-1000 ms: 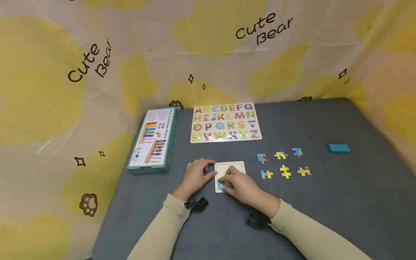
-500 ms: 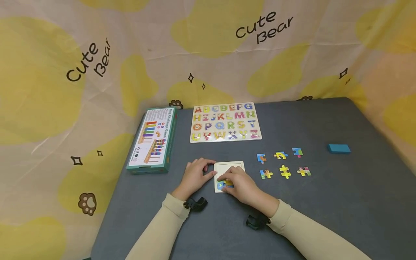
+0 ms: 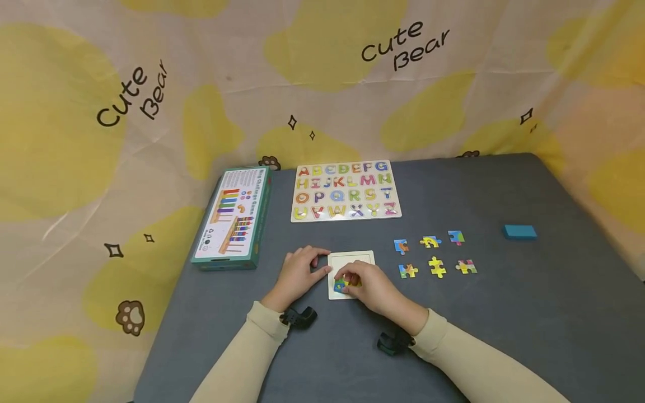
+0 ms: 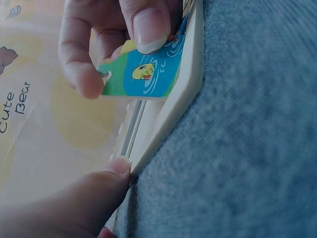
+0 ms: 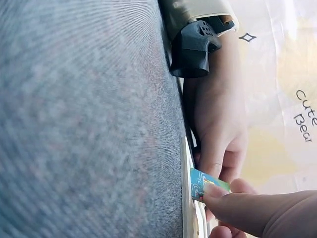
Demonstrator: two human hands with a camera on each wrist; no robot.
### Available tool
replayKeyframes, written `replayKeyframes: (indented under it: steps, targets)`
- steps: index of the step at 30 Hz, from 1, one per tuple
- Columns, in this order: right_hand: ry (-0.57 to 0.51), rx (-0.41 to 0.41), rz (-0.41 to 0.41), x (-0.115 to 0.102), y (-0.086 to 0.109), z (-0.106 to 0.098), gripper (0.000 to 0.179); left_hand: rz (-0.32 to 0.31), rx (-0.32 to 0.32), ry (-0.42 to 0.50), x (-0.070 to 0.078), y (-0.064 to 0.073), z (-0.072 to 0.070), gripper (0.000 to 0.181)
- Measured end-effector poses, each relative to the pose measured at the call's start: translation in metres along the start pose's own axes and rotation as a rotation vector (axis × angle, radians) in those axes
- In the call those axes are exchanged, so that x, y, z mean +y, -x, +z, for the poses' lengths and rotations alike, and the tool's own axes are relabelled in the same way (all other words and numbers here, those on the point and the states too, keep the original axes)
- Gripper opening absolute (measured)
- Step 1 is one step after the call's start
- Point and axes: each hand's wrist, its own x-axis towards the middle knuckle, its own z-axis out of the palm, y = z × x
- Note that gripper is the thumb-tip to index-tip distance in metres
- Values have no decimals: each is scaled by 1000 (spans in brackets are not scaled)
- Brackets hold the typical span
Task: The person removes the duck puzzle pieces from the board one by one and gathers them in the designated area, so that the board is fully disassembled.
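Note:
In the head view my right hand [image 3: 370, 285] is over the lower part of a small cream puzzle tray [image 3: 351, 256]. It pinches a blue and green jigsaw piece [image 4: 148, 74] printed with a yellow fish-like figure, between thumb and fingers. In the left wrist view the piece stands tilted over the tray, one edge close to the rim. More printed colour shows behind the thumb, partly hidden. My left hand [image 3: 297, 277] rests at the tray's left side, index finger at the upper corner and thumb tip [image 4: 119, 164] on the edge.
Several loose jigsaw pieces [image 3: 437, 267] lie in two rows right of the tray. Behind is an alphabet board [image 3: 346, 190]. A green-edged game box [image 3: 232, 215] lies at left, a blue block [image 3: 520, 232] at far right. A printed cloth [image 3: 322, 73] hangs behind the grey table [image 3: 504, 313].
The jigsaw piece under my right hand lay flat in the tray's lower left and is now tipped up between the fingers. My left hand stays at the tray's edge. The head view shifts slightly.

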Motion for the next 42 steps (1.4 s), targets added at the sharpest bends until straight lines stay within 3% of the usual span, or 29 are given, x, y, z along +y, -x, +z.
replayKeyframes:
  steps: [9,15,20,27,33,42]
  targets:
    - [-82,-50,57,-7,-5,-9,27,-5,17,0,-5,-1,-2,36]
    - [-80,-49,25,-16,-3,-42,24,-11,22,12,-5,-1,-3,36]
    - [-6,-54,5,-14,20,-76,23,6,29,16,-3,2,-2,36]
    - [63,-88,119,8,66,-102,23,5,12,27,0,4,1,36]
    - [116,-83,198,21,83,-105,28,9,13,24,0,1,-1,37]
    - [218,-13,192,32,93,-93,28,-5,-15,26,0,1,-2,38]
